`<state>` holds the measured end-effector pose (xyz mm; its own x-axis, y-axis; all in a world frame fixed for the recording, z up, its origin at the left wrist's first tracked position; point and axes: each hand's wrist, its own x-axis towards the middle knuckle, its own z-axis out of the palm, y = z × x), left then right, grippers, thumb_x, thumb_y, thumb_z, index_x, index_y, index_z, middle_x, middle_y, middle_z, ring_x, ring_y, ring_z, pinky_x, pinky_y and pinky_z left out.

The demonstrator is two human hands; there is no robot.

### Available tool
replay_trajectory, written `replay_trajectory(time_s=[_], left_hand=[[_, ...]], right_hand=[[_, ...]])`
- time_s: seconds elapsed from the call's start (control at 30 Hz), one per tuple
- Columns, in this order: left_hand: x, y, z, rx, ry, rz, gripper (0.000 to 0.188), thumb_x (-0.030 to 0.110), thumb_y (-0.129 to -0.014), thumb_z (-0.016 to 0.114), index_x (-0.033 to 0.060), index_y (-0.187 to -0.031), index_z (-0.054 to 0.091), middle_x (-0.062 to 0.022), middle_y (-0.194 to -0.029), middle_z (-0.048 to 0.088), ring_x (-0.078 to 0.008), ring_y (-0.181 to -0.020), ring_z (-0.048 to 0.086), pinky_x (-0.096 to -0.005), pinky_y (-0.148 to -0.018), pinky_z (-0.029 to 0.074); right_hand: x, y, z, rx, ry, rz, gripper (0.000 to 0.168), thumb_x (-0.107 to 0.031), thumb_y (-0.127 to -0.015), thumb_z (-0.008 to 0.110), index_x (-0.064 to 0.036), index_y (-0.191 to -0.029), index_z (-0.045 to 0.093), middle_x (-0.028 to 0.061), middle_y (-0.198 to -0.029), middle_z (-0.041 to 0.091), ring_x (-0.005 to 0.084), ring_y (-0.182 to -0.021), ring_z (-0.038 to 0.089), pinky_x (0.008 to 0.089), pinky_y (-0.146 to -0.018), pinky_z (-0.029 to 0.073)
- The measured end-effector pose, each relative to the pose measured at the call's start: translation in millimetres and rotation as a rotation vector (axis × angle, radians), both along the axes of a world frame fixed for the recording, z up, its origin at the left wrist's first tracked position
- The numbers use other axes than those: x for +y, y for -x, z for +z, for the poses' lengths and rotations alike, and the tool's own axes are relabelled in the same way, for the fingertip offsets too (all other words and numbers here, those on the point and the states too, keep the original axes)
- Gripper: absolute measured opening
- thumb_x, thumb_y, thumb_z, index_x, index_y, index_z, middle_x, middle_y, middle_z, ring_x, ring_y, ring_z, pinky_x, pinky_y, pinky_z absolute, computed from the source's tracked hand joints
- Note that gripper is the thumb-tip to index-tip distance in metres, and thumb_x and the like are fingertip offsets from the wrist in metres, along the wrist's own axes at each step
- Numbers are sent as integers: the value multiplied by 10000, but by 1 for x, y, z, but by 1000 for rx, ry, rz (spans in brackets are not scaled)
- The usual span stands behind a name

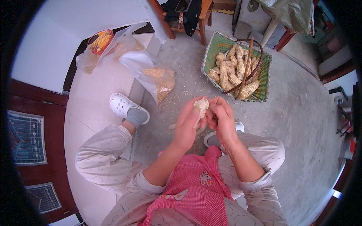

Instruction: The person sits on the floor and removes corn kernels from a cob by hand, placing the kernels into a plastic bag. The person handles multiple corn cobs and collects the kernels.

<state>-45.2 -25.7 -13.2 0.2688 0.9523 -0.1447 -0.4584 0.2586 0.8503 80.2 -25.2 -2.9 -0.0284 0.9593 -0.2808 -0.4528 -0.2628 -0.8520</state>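
Observation:
My left hand (pixel 187 121) is closed around a pale dried corn cob (pixel 201 107), whose upper end points away from me. My right hand (pixel 222 117) is close against the cob's right side with its fingers curled; whether it grips anything is hidden. Beyond my hands to the right, a green woven basket (pixel 267 84) with a brown handle holds several dried corn cobs (pixel 224 75). At the left, a clear plastic bag (pixel 147 58) contains loose yellow corn kernels (pixel 162 82). Under my hands, a pale cob (pixel 172 126) lies partly hidden on the floor.
Kernels are scattered over the concrete floor (pixel 181 67). A red basket (pixel 111 34) of yellow corn and more plastic bags (pixel 124 36) stand on the tiled step (pixel 93 93). A wooden chair (pixel 202 25) with a dark garment is at the top. My white clog (pixel 118 104) rests on the step's edge.

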Motion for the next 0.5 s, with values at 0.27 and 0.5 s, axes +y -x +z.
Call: replay_trajectory(time_s=[0.27, 0.5], left_hand=[[-4, -2, -5, 409, -259, 47, 365, 180, -954, 408, 9, -1275, 436, -61, -1166, 524, -98, -895, 489, -224, -721, 402], [-2, -1, -7, 126, -64, 21, 361, 198, -960, 398, 9, -1263, 446, -58, -1155, 536, -97, -893, 489, -222, -730, 398]], right_hand=[[-1, 14, -13, -160, -148, -108, 105, -50, -863, 399, 11, -924, 459, 54, -637, 518, 128, -492, 526, 252, -448, 408], [-2, 2, -10, -19, -28, -10, 106, -62, -873, 411, 6, -945, 449, 56, -633, 521, 128, -486, 531, 249, -447, 404]])
